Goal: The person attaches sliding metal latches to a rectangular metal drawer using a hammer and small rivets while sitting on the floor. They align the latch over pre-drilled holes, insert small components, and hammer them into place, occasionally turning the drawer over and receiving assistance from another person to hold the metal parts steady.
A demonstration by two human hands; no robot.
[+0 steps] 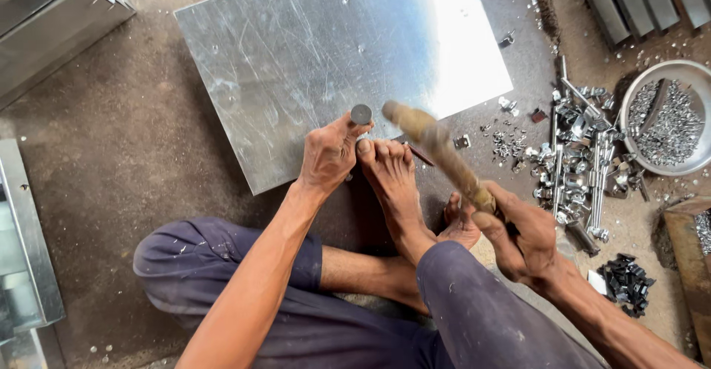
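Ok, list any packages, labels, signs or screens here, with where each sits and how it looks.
None in view: no package, label, sign or screen.
Bowl: round, silver metal, at right, holding small screws.
Sheet: flat, scratched, silver, on the floor ahead, unmarked.

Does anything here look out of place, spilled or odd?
Yes. Small metal screws and brackets lie scattered on the floor beside the bowl. A bare foot rests on the metal sheet close to the punch.
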